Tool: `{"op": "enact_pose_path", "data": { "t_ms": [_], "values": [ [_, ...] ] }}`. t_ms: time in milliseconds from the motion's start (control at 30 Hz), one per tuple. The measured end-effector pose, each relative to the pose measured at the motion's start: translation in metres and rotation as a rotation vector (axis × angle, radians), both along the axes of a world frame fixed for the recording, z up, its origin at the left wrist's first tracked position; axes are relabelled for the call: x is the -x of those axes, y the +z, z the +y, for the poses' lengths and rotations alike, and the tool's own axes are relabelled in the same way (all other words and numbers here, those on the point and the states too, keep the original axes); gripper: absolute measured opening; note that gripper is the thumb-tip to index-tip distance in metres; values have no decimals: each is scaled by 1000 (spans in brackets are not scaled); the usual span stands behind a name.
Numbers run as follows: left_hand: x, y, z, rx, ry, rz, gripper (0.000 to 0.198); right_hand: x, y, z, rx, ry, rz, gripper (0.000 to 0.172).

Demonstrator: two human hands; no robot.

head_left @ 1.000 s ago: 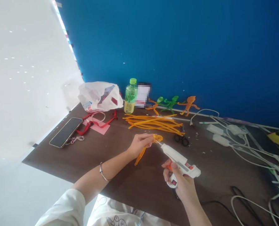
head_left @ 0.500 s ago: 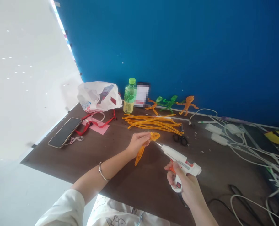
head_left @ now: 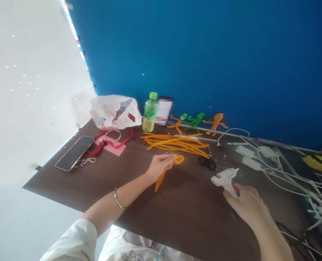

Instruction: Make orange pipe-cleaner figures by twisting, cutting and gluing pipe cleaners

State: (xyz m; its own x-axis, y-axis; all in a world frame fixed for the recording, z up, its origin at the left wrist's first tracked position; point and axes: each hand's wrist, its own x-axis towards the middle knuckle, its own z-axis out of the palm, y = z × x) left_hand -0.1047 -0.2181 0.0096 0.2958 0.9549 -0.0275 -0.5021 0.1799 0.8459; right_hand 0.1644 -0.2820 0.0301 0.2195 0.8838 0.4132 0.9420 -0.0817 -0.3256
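My left hand [head_left: 158, 166] pinches a twisted orange pipe cleaner piece [head_left: 168, 168] just above the dark brown table [head_left: 182, 214]; its looped top pokes out past my fingers and its tail hangs down to the left. My right hand [head_left: 247, 203] lies further right with its fingers closed round the handle of a white glue gun [head_left: 224, 178]. The gun rests low at the table, nozzle pointing up and to the right, away from the pipe cleaner piece.
A heap of orange pipe cleaners [head_left: 177, 142] and black scissors [head_left: 207, 162] lie behind my hands. Green and orange figures [head_left: 197, 121] stand along the blue wall, beside a green bottle [head_left: 150, 111] and a white bag [head_left: 114, 111]. A phone [head_left: 75, 152] lies left; white cables [head_left: 275, 163] spread right.
My right hand has swung the glue gun away from the pipe cleaner piece, to the right and down onto the table. My left hand has kept still with the piece.
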Motion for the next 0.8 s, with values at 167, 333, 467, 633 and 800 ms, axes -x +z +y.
{"op": "enact_pose_path", "data": {
  "t_ms": [167, 333, 467, 633, 800],
  "values": [
    [-2, -4, -2, -48, 18, 74, 32, 73, 21, 0, -232, 323, -3, 15],
    [-1, -7, -3, -194, 38, 213, 29, 129, 34, 15, -293, 549, -85, 11],
    [0, -7, -3, -323, 82, 311, 25, 133, 29, 23, -302, 499, -27, 9],
    [1, -6, -4, -349, 113, 358, 27, 133, 24, 23, -225, 444, 134, 8],
    [0, -2, -7, -283, 116, 342, 28, 134, 19, 22, -212, 396, 182, 9]
  ]
}}
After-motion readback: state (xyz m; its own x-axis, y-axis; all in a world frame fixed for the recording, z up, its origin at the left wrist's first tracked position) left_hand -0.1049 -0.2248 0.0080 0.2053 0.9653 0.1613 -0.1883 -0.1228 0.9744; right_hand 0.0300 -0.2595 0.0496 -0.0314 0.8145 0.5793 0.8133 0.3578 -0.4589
